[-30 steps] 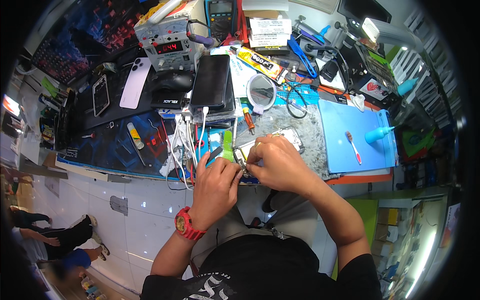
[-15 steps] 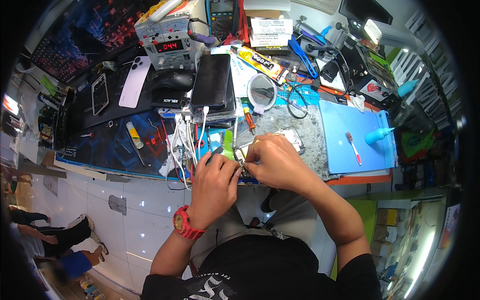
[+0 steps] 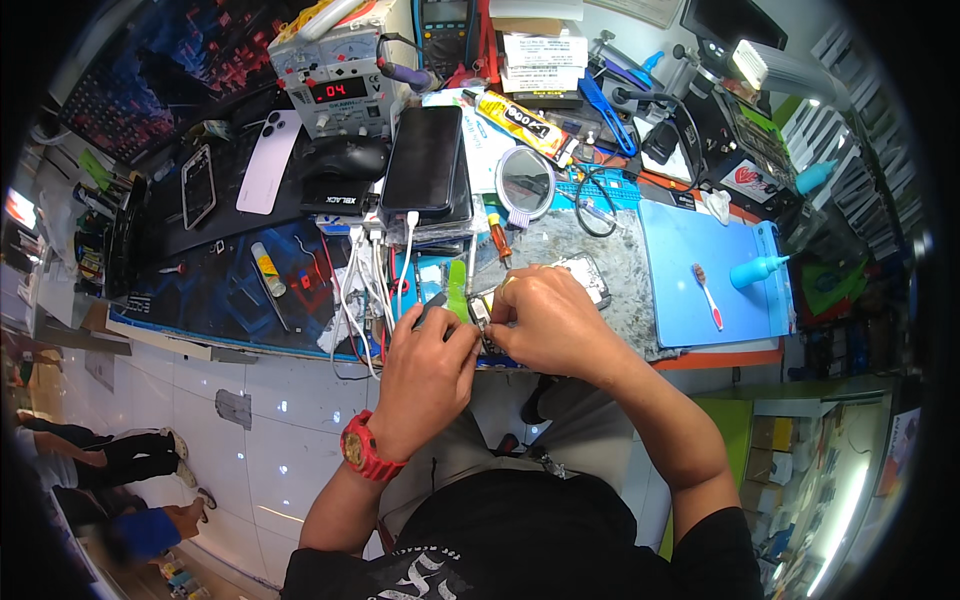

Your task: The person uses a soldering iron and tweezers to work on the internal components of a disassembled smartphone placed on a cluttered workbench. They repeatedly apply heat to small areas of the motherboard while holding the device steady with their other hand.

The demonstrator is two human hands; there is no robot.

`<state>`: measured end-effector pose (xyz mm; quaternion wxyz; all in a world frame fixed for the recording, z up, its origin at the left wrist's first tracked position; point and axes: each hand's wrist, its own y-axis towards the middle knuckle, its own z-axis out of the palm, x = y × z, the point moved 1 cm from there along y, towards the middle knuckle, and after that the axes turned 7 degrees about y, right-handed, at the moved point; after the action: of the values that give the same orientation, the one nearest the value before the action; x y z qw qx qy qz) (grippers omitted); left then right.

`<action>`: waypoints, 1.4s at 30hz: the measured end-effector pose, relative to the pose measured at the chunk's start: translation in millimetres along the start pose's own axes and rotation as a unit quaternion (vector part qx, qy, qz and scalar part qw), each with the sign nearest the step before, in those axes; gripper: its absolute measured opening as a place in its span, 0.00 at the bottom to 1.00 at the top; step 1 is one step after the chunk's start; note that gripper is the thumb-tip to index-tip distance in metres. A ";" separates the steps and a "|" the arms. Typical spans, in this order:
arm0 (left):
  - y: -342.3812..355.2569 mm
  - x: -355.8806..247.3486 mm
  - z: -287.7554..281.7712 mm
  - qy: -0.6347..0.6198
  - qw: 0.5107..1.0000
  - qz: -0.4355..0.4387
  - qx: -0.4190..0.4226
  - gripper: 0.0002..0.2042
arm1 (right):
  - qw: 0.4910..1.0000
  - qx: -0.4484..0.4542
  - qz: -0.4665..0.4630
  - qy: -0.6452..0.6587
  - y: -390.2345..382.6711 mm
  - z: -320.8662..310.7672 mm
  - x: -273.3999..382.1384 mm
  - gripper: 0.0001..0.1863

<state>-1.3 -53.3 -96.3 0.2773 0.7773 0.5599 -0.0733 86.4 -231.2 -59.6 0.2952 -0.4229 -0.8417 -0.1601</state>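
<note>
Two hands busy: left hand (image 3: pixel 428 362) and right hand (image 3: pixel 545 325), fingers curled, grip unclear, close together at an opened silvery phone (image 3: pixel 593 279) nearside of the orange-handled screwdriver (image 3: pixel 498 239); fine fingertip work, apparently, next wanting steadiness.

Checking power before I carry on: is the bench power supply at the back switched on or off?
On: the bench power supply shows glowing red digits on its front display. Whether it is feeding anything, I cannot tell.
</note>
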 end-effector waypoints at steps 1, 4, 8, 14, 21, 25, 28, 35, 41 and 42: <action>-0.1 -0.2 -0.8 0.004 1.000 0.003 0.003 0.06 | 1.000 -0.002 -0.002 -0.002 0.1 0.6 -0.6 0.07; -1.1 0.2 -2.0 0.012 1.000 0.009 0.010 0.06 | 1.000 0.001 0.010 0.000 1.8 0.7 -1.6 0.07; -1.5 0.9 -1.6 0.014 1.000 0.011 0.011 0.06 | 1.000 0.007 0.014 0.001 2.8 0.2 -1.2 0.07; -2.8 2.8 0.1 0.037 0.999 0.017 0.015 0.08 | 1.000 0.006 0.013 -0.005 2.7 0.3 -1.5 0.07; -2.3 2.0 0.1 0.030 0.999 0.012 0.009 0.07 | 1.000 0.008 0.014 0.002 2.1 -0.7 -3.2 0.06; -1.8 1.1 0.8 0.014 1.000 0.003 0.005 0.06 | 1.000 0.014 0.013 -0.005 3.2 0.1 -3.9 0.06; -1.9 1.3 1.1 0.009 1.000 -0.002 0.006 0.06 | 1.000 0.012 -0.004 -0.014 3.6 0.1 -2.0 0.06; 0.4 -0.1 -1.5 -0.001 1.000 0.001 -0.005 0.05 | 1.000 0.003 -0.007 -0.024 3.5 2.5 -0.4 0.05; 1.0 0.5 -2.4 -0.009 1.000 0.013 -0.021 0.06 | 0.999 0.016 0.026 -0.017 7.4 2.2 1.0 0.06; 0.9 0.4 -2.6 -0.012 1.000 0.009 -0.019 0.06 | 0.999 0.015 0.024 -0.017 7.4 2.5 0.2 0.06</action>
<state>-0.8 -51.8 -93.9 0.2999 0.7758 0.5507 -0.0697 91.4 -225.5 -61.2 0.2912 -0.4416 -0.8381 -0.1333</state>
